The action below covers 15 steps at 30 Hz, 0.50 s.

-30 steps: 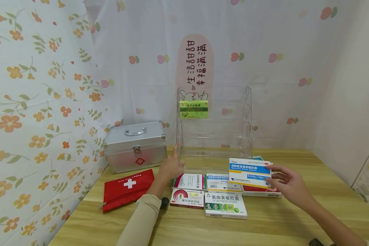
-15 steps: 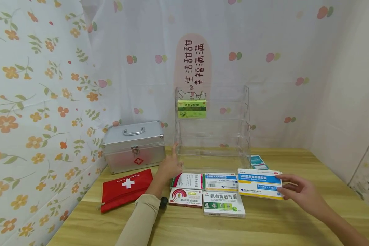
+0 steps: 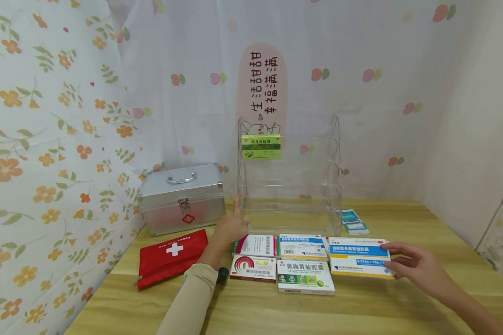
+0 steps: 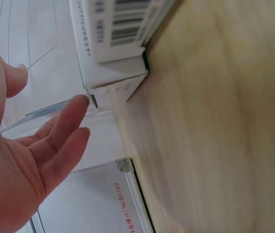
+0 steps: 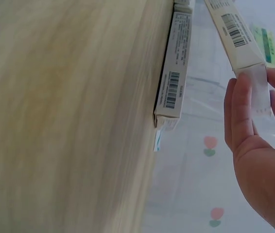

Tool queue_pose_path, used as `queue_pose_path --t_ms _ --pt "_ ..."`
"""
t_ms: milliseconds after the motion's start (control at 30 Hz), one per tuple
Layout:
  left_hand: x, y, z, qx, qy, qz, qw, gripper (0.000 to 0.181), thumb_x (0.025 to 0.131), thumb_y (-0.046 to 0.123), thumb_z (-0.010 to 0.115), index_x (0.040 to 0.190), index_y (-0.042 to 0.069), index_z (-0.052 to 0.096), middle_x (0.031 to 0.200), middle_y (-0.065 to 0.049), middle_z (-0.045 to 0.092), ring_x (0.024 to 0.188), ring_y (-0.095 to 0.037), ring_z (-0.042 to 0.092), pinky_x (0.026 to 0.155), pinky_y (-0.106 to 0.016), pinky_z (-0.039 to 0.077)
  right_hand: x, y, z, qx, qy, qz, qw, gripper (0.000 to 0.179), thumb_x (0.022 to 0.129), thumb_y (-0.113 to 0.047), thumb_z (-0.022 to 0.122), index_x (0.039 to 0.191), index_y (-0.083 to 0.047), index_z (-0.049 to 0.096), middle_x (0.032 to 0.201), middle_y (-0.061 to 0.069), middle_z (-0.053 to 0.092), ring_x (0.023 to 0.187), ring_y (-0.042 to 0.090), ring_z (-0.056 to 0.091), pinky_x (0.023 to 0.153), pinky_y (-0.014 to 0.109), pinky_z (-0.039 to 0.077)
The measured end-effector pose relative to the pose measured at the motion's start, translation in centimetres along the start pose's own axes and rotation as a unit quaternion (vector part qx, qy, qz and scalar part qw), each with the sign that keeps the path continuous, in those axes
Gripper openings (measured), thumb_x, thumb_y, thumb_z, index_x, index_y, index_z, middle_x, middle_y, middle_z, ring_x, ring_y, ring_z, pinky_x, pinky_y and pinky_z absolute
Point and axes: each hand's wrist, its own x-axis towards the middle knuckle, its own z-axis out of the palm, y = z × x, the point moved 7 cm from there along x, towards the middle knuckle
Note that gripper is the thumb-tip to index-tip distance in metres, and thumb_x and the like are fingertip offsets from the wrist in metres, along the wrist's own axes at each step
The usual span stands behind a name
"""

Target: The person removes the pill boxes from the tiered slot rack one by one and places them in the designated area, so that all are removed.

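Observation:
My right hand (image 3: 419,267) pinches a blue, white and yellow medicine box (image 3: 360,257) by its right end, thumb and fingers on opposite sides. The right wrist view has this medicine box (image 5: 232,34) raised off the tabletop, apart from another box (image 5: 174,73) lying there. At the lower left side of the clear acrylic display rack (image 3: 289,217), my left hand (image 3: 231,228) has its index finger pointing up along the rack's edge. In the left wrist view the left hand (image 4: 30,150) holds nothing, its fingers loosely bent, fingertips right by the rack's edge.
A green medicine box (image 3: 261,147) stands on the rack's upper left tier. Several boxes lie in front of the rack, among them a white and green one (image 3: 305,278). Left are a silver case (image 3: 182,200) and red first-aid pouch (image 3: 172,256); a teal packet (image 3: 354,222) lies right.
My right hand has moved right and down toward me with the medicine box, uncovering the teal packet and the flat blue and white box. The left hand stays by the rack.

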Motion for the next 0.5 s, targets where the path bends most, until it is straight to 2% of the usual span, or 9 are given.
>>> queue_pose_path --t_ms 333,500 --pt "0.0 0.2 -0.3 0.003 -0.003 0.005 1.0 0.088 0.096 0.026 0.062 0.155 0.027 -0.004 0.061 -0.008 0.051 0.049 -0.021 0.05 0.046 -0.033 0.042 -0.4 1.4 -0.2 0.044 -0.057 -0.025 0.9971 0.037 0.091 0.01 0.061 0.125 -0.004 0.064 0.113 -0.023 0.064 0.087 0.007 0.069 0.058 0.039 0.058" --pt "0.1 0.2 -0.3 0.007 -0.005 0.003 1.0 0.087 0.096 0.026 0.061 0.155 0.026 -0.003 0.063 -0.009 0.052 0.052 -0.022 0.051 0.048 -0.034 0.042 -0.5 1.9 0.3 0.043 -0.096 -0.01 0.9944 0.036 0.093 0.007 0.06 0.126 -0.007 0.063 0.115 -0.026 0.062 0.091 0.004 0.067 0.061 0.038 0.058"
